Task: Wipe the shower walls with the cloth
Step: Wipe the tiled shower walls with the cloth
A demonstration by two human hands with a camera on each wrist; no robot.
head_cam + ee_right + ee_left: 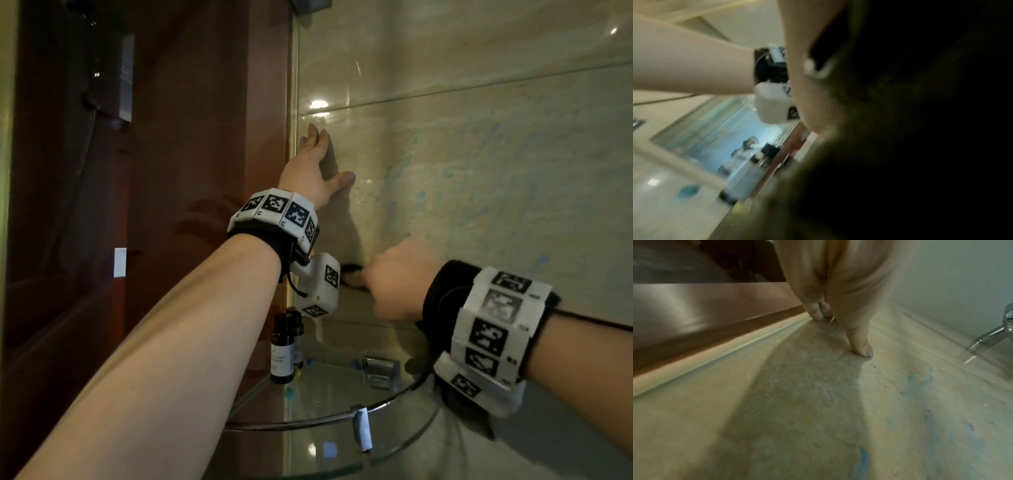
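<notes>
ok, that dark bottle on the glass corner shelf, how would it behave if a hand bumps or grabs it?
The dark bottle stands upright, tall and narrow, so a sideways knock would probably tip it. It rests on the smooth glass shelf, so it may slide first. It looks like glass with a paper label, likely rigid and breakable; the low rail might not stop a fall.

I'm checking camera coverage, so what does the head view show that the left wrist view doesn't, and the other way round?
Only the head view shows the right hand, blurred, on a dark cloth, plus the glass shelf and dark bottle. Only the left wrist view shows the fingertips touching tile. Both show the left hand flat on the blue-smeared wall.
</notes>
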